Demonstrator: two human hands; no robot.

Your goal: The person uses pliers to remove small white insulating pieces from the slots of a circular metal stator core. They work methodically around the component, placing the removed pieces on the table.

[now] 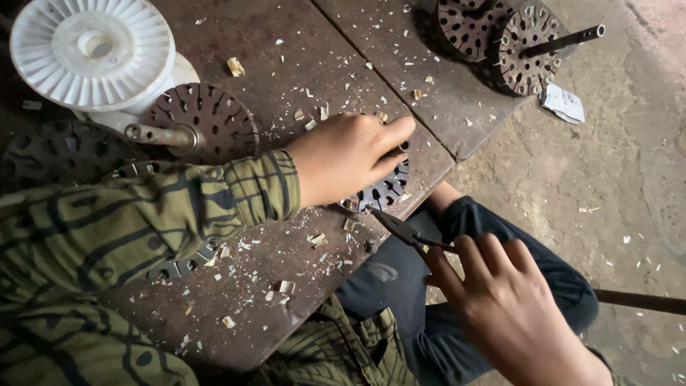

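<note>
Pressing the slotted rotor core (386, 187) at the desk (314, 64) edge, centre frame, the left hand (343, 157) clamps it; right hand (500, 300) fingers grip long-nose pliers (400, 229), best kept steady.

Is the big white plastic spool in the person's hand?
No, the white spool sits apart on the bench's far corner, while the left hand presses a slotted metal disc and the right hand grips pliers.
</note>
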